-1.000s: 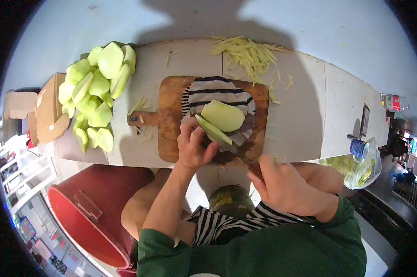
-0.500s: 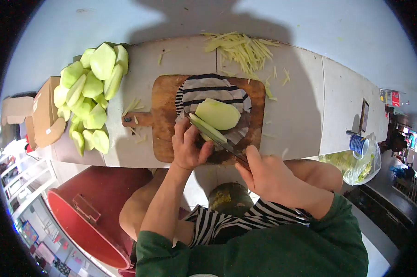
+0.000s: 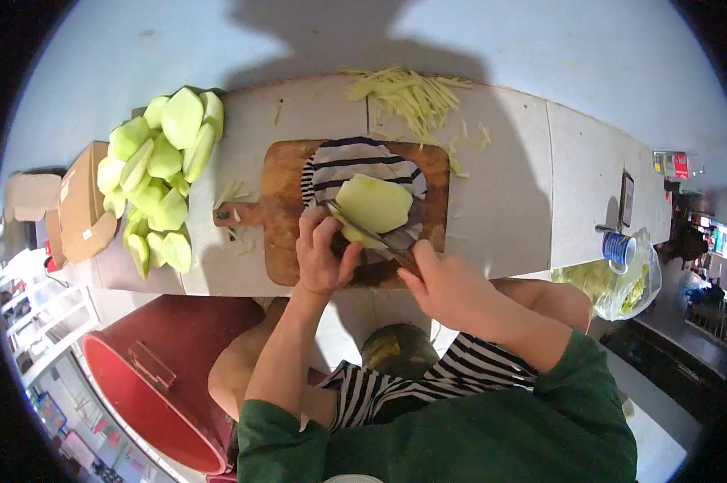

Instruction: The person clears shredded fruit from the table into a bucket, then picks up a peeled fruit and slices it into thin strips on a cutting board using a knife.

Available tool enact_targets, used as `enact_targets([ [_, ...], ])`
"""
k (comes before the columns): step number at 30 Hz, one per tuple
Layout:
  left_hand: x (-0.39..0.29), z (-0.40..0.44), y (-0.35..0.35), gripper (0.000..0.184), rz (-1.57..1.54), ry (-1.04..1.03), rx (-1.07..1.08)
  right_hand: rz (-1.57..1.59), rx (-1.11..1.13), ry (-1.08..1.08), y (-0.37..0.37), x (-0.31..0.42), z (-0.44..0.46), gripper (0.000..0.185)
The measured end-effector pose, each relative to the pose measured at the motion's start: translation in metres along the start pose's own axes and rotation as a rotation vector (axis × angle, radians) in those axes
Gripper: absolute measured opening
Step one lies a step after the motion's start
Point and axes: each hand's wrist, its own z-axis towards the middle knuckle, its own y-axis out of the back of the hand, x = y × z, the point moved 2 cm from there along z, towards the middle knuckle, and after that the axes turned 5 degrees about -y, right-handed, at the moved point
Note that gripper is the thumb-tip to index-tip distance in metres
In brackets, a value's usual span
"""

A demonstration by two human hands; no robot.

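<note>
A peeled pale green fruit piece [image 3: 373,201] rests on a striped cloth [image 3: 362,161] over the wooden cutting board [image 3: 283,185]. My right hand [image 3: 444,278] is closed round the handle of a knife [image 3: 392,251], whose blade slants up and left along the near side of the fruit. A thin pale slice [image 3: 359,234] shows at the blade. My left hand [image 3: 322,253] is at the board's near edge, fingers curled and thumb bent, gripping the slice's left end by the knife tip. Its fingertips are partly hidden.
Cut strips [image 3: 412,97] are heaped behind the board. Several peeled pieces [image 3: 166,157] are piled at left beside a cardboard box [image 3: 82,201]. A blue-and-white cup [image 3: 619,249] and a plastic bag [image 3: 637,286] are at right. A red bin [image 3: 162,362] stands below left.
The knife has turned slightly beside the fruit, and less of the slice shows now. My right hand has shifted a little left and up. The whole view has moved slightly.
</note>
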Motion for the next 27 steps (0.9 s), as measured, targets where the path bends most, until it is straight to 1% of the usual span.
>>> enact_targets([
  [2, -0.001, -0.004, 0.001, 0.048, -0.010, 0.031, -0.011, 0.024, 0.006, 0.040, 0.013, 0.004, -0.014, 0.031],
  [4, 0.000, -0.005, 0.000, 0.050, -0.088, 0.117, 0.050, 0.056, 0.009, 0.077, 0.017, 0.004, -0.021, 0.031],
  [6, 0.000, -0.005, 0.001, 0.051, -0.086, 0.122, 0.051, 0.072, -0.038, 0.132, 0.018, 0.004, -0.024, 0.031],
  [8, 0.001, -0.004, 0.000, 0.051, -0.086, 0.130, 0.051, 0.068, -0.033, 0.135, 0.020, 0.002, -0.028, 0.030],
  [10, 0.001, -0.001, -0.001, 0.051, -0.074, 0.070, 0.024, 0.064, -0.025, 0.138, 0.023, 0.003, -0.031, 0.030],
  [12, 0.000, -0.001, 0.000, 0.052, -0.063, 0.080, 0.033, 0.001, -0.054, 0.210, 0.026, 0.008, -0.034, 0.029],
  [20, -0.001, -0.001, 0.000, 0.053, -0.077, 0.105, 0.043, -0.005, -0.080, 0.190, 0.021, 0.004, -0.031, 0.029],
  [22, 0.000, -0.005, -0.003, 0.054, -0.127, 0.183, 0.058, -0.017, -0.083, 0.191, 0.021, 0.003, -0.031, 0.029],
  [26, 0.002, -0.005, -0.003, 0.054, -0.106, 0.168, 0.067, 0.015, -0.065, 0.169, 0.021, 0.001, -0.030, 0.029],
  [27, 0.000, -0.001, -0.001, 0.053, -0.081, 0.129, 0.057, 0.018, -0.061, 0.156, 0.022, 0.001, -0.030, 0.029],
])
